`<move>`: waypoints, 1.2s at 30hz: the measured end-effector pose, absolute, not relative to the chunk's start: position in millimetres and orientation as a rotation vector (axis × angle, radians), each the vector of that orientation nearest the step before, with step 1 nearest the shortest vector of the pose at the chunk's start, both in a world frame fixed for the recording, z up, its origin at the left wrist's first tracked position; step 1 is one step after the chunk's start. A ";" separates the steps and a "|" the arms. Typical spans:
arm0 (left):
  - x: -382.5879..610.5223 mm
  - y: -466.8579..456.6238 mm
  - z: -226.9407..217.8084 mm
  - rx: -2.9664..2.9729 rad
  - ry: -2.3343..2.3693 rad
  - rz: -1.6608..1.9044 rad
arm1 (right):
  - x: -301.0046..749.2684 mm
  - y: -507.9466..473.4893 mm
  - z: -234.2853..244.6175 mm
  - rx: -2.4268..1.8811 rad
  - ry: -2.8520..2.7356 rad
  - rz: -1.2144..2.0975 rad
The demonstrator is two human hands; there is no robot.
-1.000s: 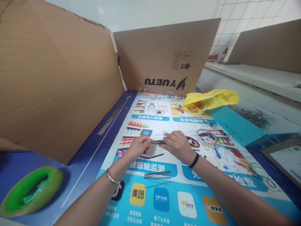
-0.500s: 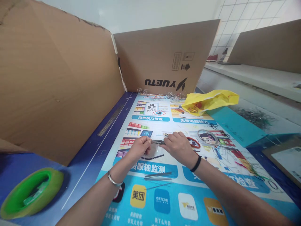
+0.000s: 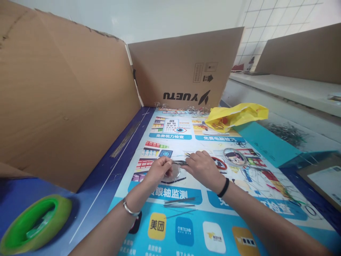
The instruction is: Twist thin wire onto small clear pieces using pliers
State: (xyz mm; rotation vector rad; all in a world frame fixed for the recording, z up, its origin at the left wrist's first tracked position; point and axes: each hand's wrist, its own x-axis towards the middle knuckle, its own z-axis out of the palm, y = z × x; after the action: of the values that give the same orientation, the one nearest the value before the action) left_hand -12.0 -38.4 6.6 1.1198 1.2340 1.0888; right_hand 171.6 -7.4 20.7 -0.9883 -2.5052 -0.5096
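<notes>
My right hand (image 3: 203,168) is closed round a pair of pliers (image 3: 181,163), whose dark jaws point left toward my other hand. Finger and thumb of my left hand (image 3: 159,169) are pinched together at the tips of the jaws. From that pinch hangs a thin wire ring (image 3: 179,172), its far part hidden by the fingers. Below both hands, several short dark strips (image 3: 179,202) lie on the printed poster (image 3: 157,245). To the right of my right hand lies a round lens-like disc (image 3: 235,156).
A tape roll (image 3: 62,227) sits at the front left. Cardboard panels (image 3: 80,89) stand at the left and back. Thin wires (image 3: 125,140) lie on the left. At the right are a yellow bag (image 3: 250,113), a teal box (image 3: 269,144) and a heap of wire scraps (image 3: 289,134).
Both hands stay together at the pliers' jaws with their grips unchanged. The wire ring shows a little more clearly below the left fingers. The whole view has shifted slightly.
</notes>
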 end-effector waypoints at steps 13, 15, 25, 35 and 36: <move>-7.7 -40.9 8.3 1.110 1.250 1.137 | 169.5 -8.6 21.6 -1.018 -2.553 -0.507; -7.4 -40.8 8.6 1.117 1.250 1.144 | 169.1 -8.8 22.4 -1.020 -2.571 -0.501; -6.4 -41.7 10.1 1.116 1.245 1.143 | 171.4 -5.7 19.5 -1.009 -2.574 -0.426; -10.5 -39.1 7.2 1.030 1.201 1.190 | 174.8 2.1 0.9 -1.016 -2.455 -0.342; -10.5 -39.0 7.1 1.044 1.205 1.188 | 175.0 1.9 1.5 -1.005 -2.456 -0.348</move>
State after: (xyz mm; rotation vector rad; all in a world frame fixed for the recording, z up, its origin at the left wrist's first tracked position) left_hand -10.5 -39.0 7.1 1.0444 1.2047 1.1877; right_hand 175.0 1.9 1.5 -1.0048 -2.4556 -0.3484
